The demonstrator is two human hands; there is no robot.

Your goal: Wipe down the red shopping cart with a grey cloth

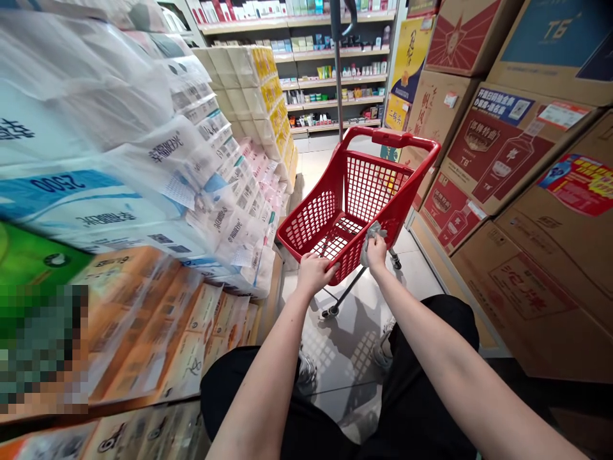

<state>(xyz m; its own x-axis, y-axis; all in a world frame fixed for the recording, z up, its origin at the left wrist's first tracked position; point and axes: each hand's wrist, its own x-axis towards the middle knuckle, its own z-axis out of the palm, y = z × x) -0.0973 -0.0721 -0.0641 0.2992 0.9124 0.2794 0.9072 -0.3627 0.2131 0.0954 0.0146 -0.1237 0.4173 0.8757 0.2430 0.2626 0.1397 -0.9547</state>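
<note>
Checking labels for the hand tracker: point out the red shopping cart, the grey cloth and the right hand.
Red shopping cart (390, 138): head view, point on the top handle bar.
Right hand (376, 252): head view, point on the back of the hand.
Grey cloth (365, 255): head view, point on the part hanging below the hand.

Your left hand (313, 273) grips the near rim of the red plastic cart (311, 220), which stands upright on casters, its mesh walls around the basket. Your right hand (377, 250) pinches a crumpled grey cloth (368, 244) against the cart's near right corner, just beside your left hand.
</note>
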